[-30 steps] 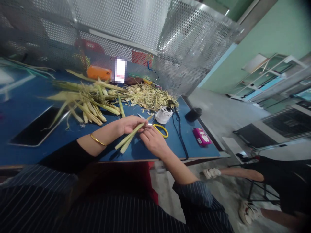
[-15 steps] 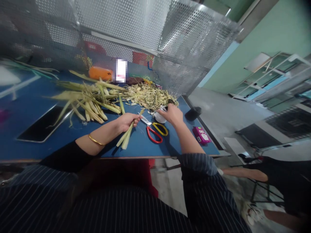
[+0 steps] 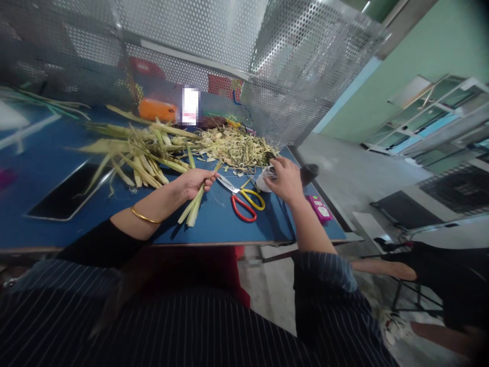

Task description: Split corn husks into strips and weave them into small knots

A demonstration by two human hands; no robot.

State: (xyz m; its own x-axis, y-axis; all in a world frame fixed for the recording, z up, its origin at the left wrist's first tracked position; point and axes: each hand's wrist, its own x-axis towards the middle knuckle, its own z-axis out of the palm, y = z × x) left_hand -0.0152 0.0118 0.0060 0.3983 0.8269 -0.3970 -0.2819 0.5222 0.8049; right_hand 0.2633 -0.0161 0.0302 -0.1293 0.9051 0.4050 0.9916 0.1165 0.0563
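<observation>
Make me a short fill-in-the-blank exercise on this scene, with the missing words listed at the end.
1. The ____ hand grips a few plant strips.
2. One handle loop of the scissors is red, and the other is ____.
3. The other hand is right by a roll whose outside is mostly ____.
4. The scissors lie on a tabletop that is ____ in colour.

Missing words: left; yellow; white; blue.
</observation>
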